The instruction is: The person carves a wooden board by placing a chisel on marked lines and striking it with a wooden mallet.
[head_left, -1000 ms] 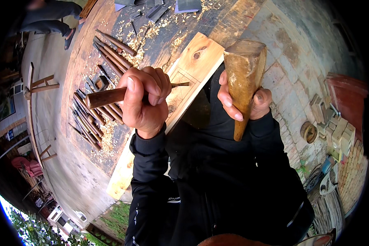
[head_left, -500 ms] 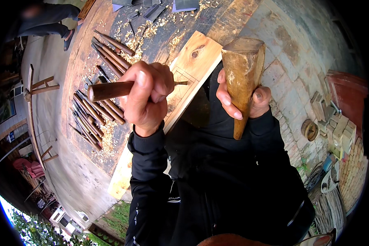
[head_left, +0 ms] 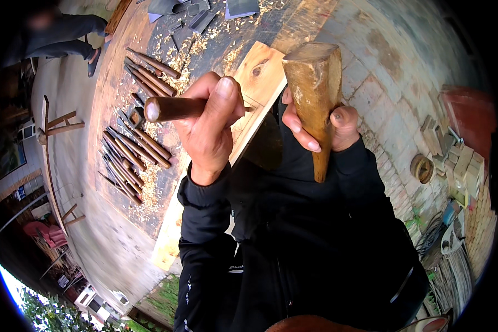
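Note:
My left hand [head_left: 207,133] is closed around the wooden handle of a chisel [head_left: 171,109]; its butt faces left toward me, while the short visible part of the blade reaches over a pale knotted board [head_left: 263,72] marked with pencilled lines. Whether the edge touches the wood is unclear. In my right hand [head_left: 346,127] is a tapered wooden mallet [head_left: 310,83], thick end up and narrow handle down, held just right of the board. Many wood-handled carving tools [head_left: 133,155] lie in groups on the workbench [head_left: 113,94], among pale shavings, left of my left hand.
Dark sheets and small pieces [head_left: 202,22] lie at the bench's far side. A person's legs [head_left: 72,41] show at upper left, near a wooden frame [head_left: 58,127]. At right are a paved floor [head_left: 371,88], a round wooden object [head_left: 421,169], stacked blocks [head_left: 459,171] and a red object [head_left: 467,113].
My left hand with the chisel has risen and shifted slightly right, the handle's end turning more toward me. My right hand and mallet have moved a little up and left.

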`<state>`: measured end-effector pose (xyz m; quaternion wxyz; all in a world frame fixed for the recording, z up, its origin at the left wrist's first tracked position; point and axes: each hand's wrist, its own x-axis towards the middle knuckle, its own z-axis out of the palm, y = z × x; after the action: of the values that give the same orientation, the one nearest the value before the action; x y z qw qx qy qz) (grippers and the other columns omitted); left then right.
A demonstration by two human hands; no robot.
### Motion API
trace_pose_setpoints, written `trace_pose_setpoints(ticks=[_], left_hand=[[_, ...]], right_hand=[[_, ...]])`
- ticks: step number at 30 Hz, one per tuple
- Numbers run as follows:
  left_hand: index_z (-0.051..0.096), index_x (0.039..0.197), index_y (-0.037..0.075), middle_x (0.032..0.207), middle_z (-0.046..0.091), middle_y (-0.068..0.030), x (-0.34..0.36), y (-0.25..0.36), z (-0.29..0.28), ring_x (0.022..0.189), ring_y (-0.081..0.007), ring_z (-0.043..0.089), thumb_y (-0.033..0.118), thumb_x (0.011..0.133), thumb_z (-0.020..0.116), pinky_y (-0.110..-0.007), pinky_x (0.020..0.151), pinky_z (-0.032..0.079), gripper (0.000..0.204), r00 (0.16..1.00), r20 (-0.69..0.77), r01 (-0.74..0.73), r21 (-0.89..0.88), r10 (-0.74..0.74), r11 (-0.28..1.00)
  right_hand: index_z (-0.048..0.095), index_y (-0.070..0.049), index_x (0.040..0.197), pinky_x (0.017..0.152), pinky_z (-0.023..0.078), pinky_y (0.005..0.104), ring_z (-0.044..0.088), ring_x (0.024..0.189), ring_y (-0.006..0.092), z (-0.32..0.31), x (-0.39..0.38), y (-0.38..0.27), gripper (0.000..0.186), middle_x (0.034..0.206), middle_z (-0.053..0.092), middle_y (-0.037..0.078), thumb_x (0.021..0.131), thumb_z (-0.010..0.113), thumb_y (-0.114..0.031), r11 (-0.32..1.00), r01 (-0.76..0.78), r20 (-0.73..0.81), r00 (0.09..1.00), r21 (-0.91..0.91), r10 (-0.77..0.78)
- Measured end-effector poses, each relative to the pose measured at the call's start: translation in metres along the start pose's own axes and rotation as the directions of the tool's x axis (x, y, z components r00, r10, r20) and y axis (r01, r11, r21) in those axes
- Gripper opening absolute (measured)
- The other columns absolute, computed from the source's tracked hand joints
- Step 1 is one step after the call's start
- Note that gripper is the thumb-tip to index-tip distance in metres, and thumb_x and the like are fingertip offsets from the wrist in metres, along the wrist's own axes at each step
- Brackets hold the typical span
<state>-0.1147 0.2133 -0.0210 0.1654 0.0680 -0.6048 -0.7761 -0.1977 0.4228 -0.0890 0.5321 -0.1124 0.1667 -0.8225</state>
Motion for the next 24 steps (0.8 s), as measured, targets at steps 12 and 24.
trace_pose_setpoints(ticks=[12,24], left_hand=[[0.045,0.068,0.005,0.056,0.040,-0.0042,-0.006,-0.004,0.004,0.050,-0.0141,0.033,0.023,0.102,0.055,-0.033,0.052,0.023,0.040,0.968,0.186,-0.179,0.054,0.166,0.982],[0.050,0.070,0.004,0.056,0.039,0.0015,-0.006,-0.004,0.032,0.047,-0.0075,0.028,0.019,0.105,0.057,-0.028,0.048,0.019,0.039,0.962,-0.191,-0.182,0.077,0.194,0.980]], right_hand=[[0.046,0.009,0.142,0.051,0.051,0.0274,0.063,0.057,0.0206,-0.006,-0.001,0.006,0.084,0.107,0.062,0.022,0.080,0.078,-0.039,0.995,0.048,0.110,0.993,-0.087,-0.038],[0.048,0.006,0.142,0.055,0.052,0.0256,0.063,0.061,0.0183,-0.004,-0.002,0.005,0.082,0.109,0.062,0.018,0.080,0.078,-0.039,0.995,0.045,0.137,0.990,-0.089,-0.033]])
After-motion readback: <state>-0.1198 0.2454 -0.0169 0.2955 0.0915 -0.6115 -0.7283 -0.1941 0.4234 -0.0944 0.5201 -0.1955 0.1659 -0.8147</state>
